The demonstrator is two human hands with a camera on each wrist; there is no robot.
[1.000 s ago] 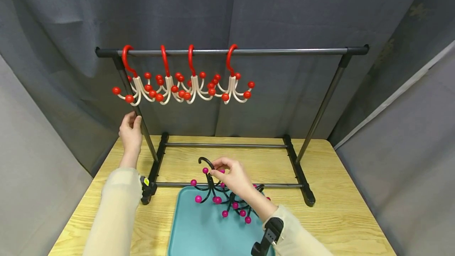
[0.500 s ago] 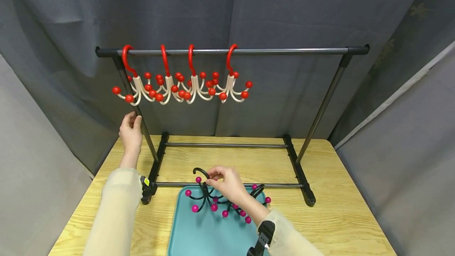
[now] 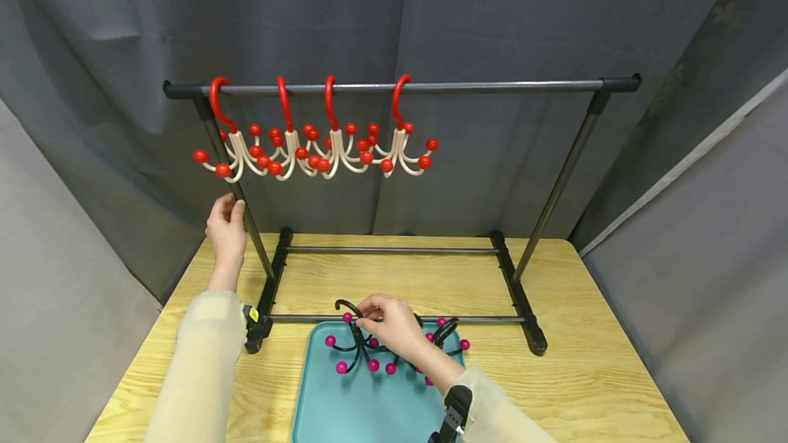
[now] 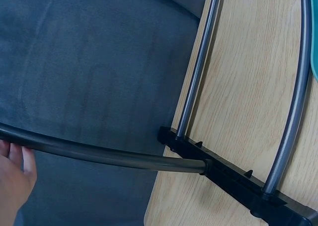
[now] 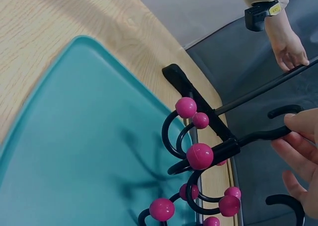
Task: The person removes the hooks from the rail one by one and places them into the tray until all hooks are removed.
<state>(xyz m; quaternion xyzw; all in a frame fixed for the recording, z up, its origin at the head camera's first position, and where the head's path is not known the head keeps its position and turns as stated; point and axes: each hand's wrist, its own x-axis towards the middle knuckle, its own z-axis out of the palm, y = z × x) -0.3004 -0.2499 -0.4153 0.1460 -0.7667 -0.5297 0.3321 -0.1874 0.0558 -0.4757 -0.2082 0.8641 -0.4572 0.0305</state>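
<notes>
In the head view my right hand (image 3: 394, 325) pinches the hook of a black multi-arm hanger (image 3: 360, 339) with pink ball tips. That hanger is upright above the far left part of a teal tray (image 3: 369, 410). The right wrist view shows thumb and fingers on the hook of the black hanger (image 5: 226, 152). More black hangers (image 3: 446, 331) with pink balls lie at the tray's far right, partly hidden by my right hand and forearm. My left hand (image 3: 225, 232) holds the left post (image 3: 256, 240) of a metal rack, its fingertips partly behind the post (image 4: 114, 156).
Several white multi-arm hangers (image 3: 336, 149) with red hooks and red balls hang along the left half of the rack's top rail (image 3: 505, 88). The rack's black feet (image 3: 520, 292) and lower bars (image 3: 394, 251) stand on the wooden table (image 3: 591, 354), just behind the tray.
My right hand has come down and slightly left with the black hanger, lowering it toward the tray. The rightmost red-and-white hanger has swung a little left. My left hand stays on the post.
</notes>
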